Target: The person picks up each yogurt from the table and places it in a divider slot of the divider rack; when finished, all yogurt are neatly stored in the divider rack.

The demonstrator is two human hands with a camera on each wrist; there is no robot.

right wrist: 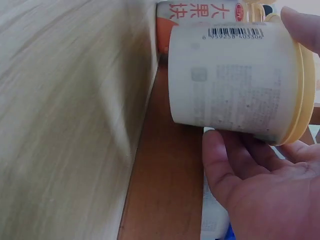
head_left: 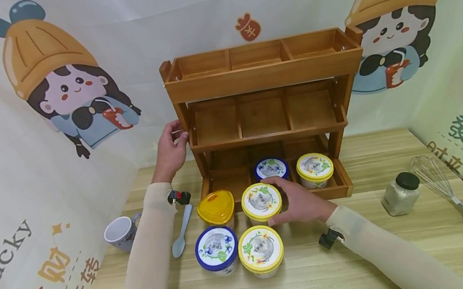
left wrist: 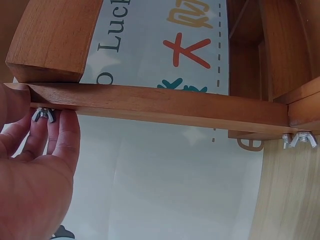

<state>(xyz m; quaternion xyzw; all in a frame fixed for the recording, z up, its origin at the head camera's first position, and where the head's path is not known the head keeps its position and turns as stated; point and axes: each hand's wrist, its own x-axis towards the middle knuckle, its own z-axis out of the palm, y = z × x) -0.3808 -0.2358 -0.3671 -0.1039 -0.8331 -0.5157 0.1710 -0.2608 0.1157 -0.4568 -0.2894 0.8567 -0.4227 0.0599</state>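
My right hand (head_left: 302, 201) grips a white tub with a yellow lid (head_left: 261, 202), thumb on one side and fingers on the other. In the right wrist view the held tub (right wrist: 235, 80) shows a barcode, its base apart from the table. My left hand (head_left: 171, 151) holds the side of a brown wooden tiered shelf (head_left: 258, 82). Its fingers curl under the side bar (left wrist: 165, 102) beside a wing nut (left wrist: 44, 115). In the shelf's bottom tier sit a blue-lidded tub (head_left: 271, 168) and another yellow-lidded tub (head_left: 315, 169).
In front of the shelf stand a jar with a yellow lid (head_left: 216, 207), a blue-lidded tub (head_left: 217, 250) and a yellow-lidded tub (head_left: 261, 250). A spoon (head_left: 183, 231) and a mug (head_left: 120, 233) lie left; a black-capped jar (head_left: 400, 194) and a whisk (head_left: 462, 209) are right.
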